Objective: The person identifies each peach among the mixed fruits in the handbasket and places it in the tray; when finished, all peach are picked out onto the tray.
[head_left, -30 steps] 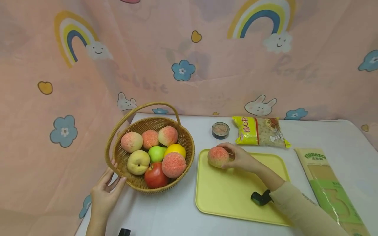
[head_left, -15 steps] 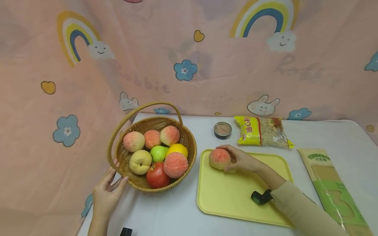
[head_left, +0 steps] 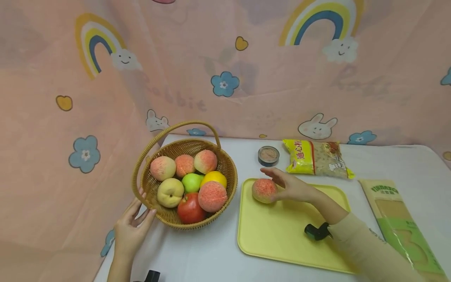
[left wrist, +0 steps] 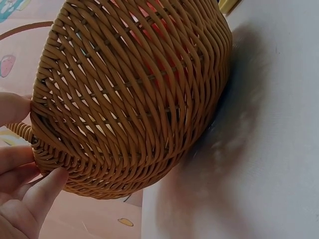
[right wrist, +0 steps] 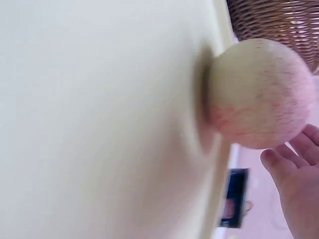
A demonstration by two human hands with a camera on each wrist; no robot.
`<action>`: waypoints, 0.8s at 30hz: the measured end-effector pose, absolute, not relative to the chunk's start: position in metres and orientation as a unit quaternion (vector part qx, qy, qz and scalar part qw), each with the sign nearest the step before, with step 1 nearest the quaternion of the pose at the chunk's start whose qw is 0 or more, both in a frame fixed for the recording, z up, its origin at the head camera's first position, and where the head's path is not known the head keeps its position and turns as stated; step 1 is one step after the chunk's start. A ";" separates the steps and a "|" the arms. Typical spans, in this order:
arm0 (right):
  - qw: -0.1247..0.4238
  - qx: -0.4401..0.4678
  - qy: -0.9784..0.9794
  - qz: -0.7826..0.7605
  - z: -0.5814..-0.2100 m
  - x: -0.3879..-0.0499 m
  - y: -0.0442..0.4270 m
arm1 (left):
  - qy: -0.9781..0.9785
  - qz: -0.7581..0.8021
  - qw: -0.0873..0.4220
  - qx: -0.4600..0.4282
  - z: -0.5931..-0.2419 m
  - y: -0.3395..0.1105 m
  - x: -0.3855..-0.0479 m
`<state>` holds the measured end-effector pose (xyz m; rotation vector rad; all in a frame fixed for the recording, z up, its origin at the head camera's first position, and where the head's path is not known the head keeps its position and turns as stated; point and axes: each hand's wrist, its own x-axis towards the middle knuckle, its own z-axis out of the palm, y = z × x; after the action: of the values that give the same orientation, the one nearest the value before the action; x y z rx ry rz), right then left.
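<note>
My left hand (head_left: pixel 129 232) pinches the rim of a wicker basket (head_left: pixel 197 225) at its left side, by the foot of the handle. In the left wrist view the thumb (left wrist: pixel 47 191) lies on the outside of the weave. The basket holds several peaches, a red apple (head_left: pixel 190 208), a green fruit (head_left: pixel 192 182) and a yellow fruit (head_left: pixel 215 178). On the yellow tray (head_left: pixel 278 235) sits a single peach (head_left: pixel 264 190), near the back left corner. Beside it my right hand (head_left: pixel 296 190) is spread, fingers loosened; whether the thumb still touches the peach I cannot tell.
Behind the tray stand a small round tin (head_left: pixel 268 156) and a yellow pasta bag (head_left: pixel 317 158). A long green and beige packet (head_left: pixel 401 223) lies to its right. A patterned cloth (head_left: pixel 267 98) hangs at the back of the white table.
My right hand's fingers have opened away from the peach, which stays on the tray. The left hand keeps its hold on the basket. The whole head view has shifted slightly.
</note>
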<state>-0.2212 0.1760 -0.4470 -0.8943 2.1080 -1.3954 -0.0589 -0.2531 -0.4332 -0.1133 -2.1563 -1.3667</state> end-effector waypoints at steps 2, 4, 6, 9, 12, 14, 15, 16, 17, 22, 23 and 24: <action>0.211 -0.342 0.768 -0.500 -0.436 -0.223 0.173 | -0.807 -0.513 0.290 -0.041 -0.433 -0.253 -0.059; 0.199 -0.358 0.767 -0.494 -0.423 -0.224 0.167 | -0.807 -0.513 0.289 -0.041 -0.432 -0.253 -0.059; 0.190 -0.373 0.764 -0.492 -0.411 -0.225 0.160 | -0.807 -0.511 0.291 -0.047 -0.432 -0.253 -0.059; 0.181 -0.388 0.758 -0.491 -0.393 -0.225 0.147 | -0.806 -0.511 0.294 -0.060 -0.433 -0.253 -0.059; 0.178 -0.400 0.756 -0.486 -0.381 -0.225 0.133 | -0.805 -0.512 0.294 -0.063 -0.433 -0.254 -0.059; 0.177 -0.409 0.756 -0.480 -0.374 -0.226 0.123 | -0.805 -0.511 0.294 -0.065 -0.434 -0.253 -0.059; 0.178 -0.413 0.755 -0.476 -0.370 -0.225 0.119 | -0.806 -0.510 0.293 -0.063 -0.433 -0.253 -0.059; 0.178 -0.418 0.756 -0.472 -0.368 -0.226 0.114 | -0.807 -0.508 0.294 -0.063 -0.433 -0.253 -0.059; 0.180 -0.422 0.756 -0.468 -0.365 -0.226 0.109 | -0.807 -0.508 0.294 -0.065 -0.434 -0.253 -0.059; 0.214 -0.442 0.746 -0.449 -0.354 -0.225 0.086 | -0.807 -0.508 0.294 -0.064 -0.435 -0.253 -0.060; 0.224 -0.446 0.743 -0.445 -0.353 -0.225 0.081 | -0.807 -0.508 0.295 -0.065 -0.435 -0.253 -0.060; 0.233 -0.450 0.741 -0.441 -0.352 -0.225 0.077 | -0.808 -0.506 0.295 -0.065 -0.435 -0.253 -0.060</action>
<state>-0.2248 0.0771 -0.3515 -1.2353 2.0348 -1.2102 -0.0599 -0.2530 -0.4345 -0.1739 -2.1490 -1.3461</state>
